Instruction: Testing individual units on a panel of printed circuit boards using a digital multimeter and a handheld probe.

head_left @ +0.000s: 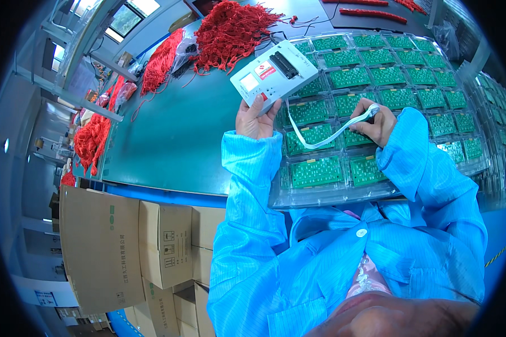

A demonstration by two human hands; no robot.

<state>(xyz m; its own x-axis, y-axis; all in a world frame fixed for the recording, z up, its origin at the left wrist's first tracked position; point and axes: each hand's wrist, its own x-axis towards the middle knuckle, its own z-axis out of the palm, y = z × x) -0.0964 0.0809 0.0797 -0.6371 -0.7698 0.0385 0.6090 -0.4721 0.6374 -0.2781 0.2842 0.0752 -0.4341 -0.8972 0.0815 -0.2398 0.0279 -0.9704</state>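
My left hand (255, 121) grips the lower edge of a white handheld device (247, 66), with the thumb on its front near a red button. The device has a small lit screen and a black slotted socket, and it is held tilted over the tray's left side. A flat white cable (322, 144) loops from the device across to my right hand (381, 126), whose fingers are closed around its end. That hand hovers over a clear plastic tray (303, 200) with rows of green circuit boards (317, 172) in its pockets. Whether the cable's end touches a board is hidden by my fingers.
A green mat (174, 140) covers the table to the left. Red wire bundles (230, 33) are heaped at the back, and another red bundle (93, 140) hangs over the left edge. Cardboard boxes (101, 247) stand below the table. More trays (497, 106) lie at the right.
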